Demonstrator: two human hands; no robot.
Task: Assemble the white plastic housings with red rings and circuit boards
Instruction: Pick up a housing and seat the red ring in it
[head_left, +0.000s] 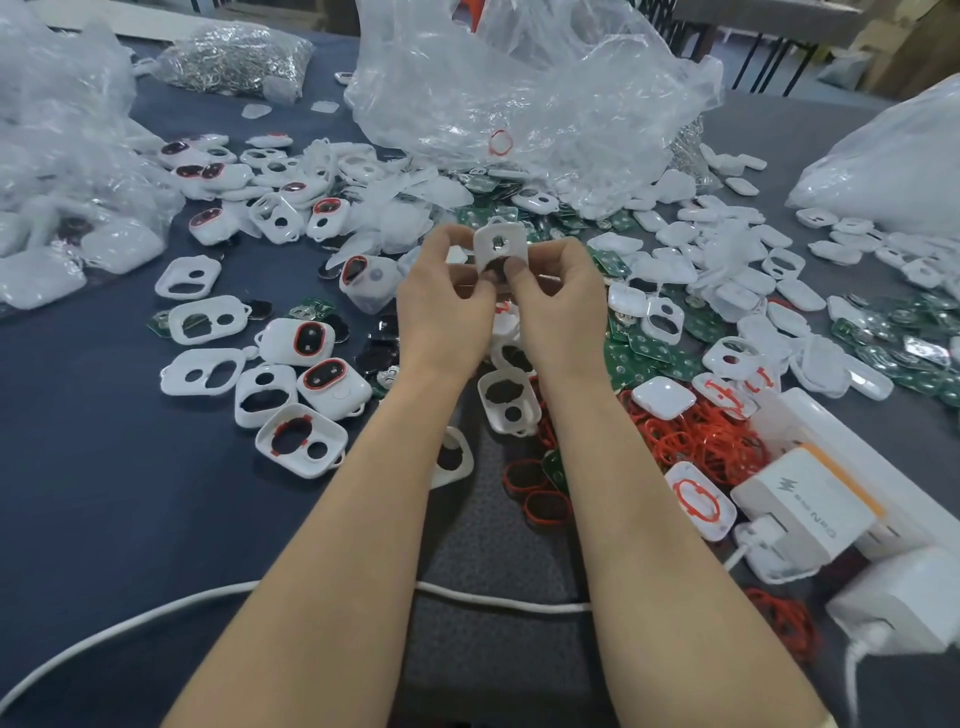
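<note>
the white housing (500, 251) is pinched upright in mid-air between both hands, long axis running near to far, with the left hand (448, 301) gripping its left edge and the right hand (557, 299) its right, thumbs pressing its near end, above the table's (104, 493) centre pile.

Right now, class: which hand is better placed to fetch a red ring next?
Probably the right hand. The red rings lie heaped beside its forearm; the left hand would have to cross over. Both now pinch the white housing.
</note>
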